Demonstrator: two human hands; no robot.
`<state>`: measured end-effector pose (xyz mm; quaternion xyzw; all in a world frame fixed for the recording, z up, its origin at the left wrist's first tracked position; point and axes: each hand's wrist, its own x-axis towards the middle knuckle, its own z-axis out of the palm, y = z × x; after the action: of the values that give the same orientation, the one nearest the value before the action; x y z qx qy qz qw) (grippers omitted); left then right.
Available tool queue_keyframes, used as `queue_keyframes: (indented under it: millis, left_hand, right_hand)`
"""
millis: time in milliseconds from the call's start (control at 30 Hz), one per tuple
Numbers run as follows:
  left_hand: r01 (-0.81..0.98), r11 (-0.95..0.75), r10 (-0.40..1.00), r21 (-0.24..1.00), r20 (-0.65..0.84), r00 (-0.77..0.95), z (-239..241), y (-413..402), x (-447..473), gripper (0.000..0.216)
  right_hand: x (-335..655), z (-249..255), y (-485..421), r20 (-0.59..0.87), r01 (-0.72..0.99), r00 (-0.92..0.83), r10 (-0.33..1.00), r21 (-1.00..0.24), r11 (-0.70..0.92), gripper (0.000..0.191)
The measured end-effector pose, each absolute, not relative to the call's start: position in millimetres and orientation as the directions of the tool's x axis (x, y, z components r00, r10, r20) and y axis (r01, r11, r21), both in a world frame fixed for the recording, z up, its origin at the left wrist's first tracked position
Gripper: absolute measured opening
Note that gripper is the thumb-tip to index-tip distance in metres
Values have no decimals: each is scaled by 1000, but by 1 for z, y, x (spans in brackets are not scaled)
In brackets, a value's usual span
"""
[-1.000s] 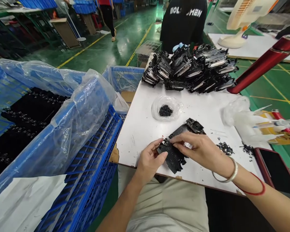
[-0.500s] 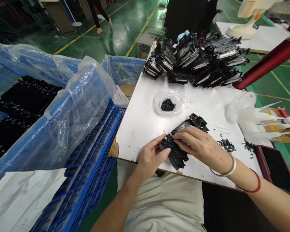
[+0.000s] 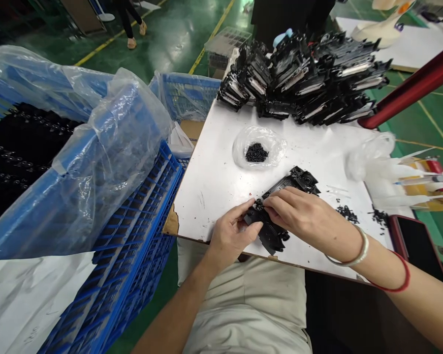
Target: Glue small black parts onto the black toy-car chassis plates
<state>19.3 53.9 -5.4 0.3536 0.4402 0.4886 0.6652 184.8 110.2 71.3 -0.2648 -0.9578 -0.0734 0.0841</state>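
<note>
A long black plastic part (image 3: pixel 273 238) lies slantwise near the front edge of the white table. My left hand (image 3: pixel 233 233) grips its near left end between thumb and fingers. Over the middle of the part, my right hand (image 3: pixel 299 214) is closed in a pinch against its surface; whatever sits between those fingertips is hidden. Beyond the part, a clear plastic bag (image 3: pixel 276 142) holds a heap of small black pieces (image 3: pixel 257 153). More small black pieces (image 3: pixel 347 214) lie loose to the right of my right hand.
Many similar black parts (image 3: pixel 299 81) are stacked at the table's back. Blue crates (image 3: pixel 133 211) lined with plastic stand at the left. On the right are a phone (image 3: pixel 417 246), white-tipped bottles (image 3: pixel 406 182) and a red post (image 3: pixel 409 88). A person's legs (image 3: pixel 127 22) show far off.
The view has shifted slightly, so the table's contents sit higher in it. Both hands keep their places on the black part, and the distant person has stepped along.
</note>
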Motion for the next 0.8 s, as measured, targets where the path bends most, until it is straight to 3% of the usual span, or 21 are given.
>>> queue_keyframes:
  millis: [167, 567, 800]
  left_hand:
    - [-327, 267, 963, 906, -237, 128, -5, 53, 18, 52]
    - [-293, 261, 964, 920, -231, 133, -4, 54, 17, 53]
    - [-281, 261, 964, 924, -235, 125, -2, 56, 18, 53]
  right_hand:
    - [182, 71, 112, 210, 449, -887, 411, 184, 874, 15]
    - [188, 68, 110, 224, 405, -909, 353, 265, 875, 16]
    - [191, 65, 111, 212, 394, -914, 347, 251, 884, 18]
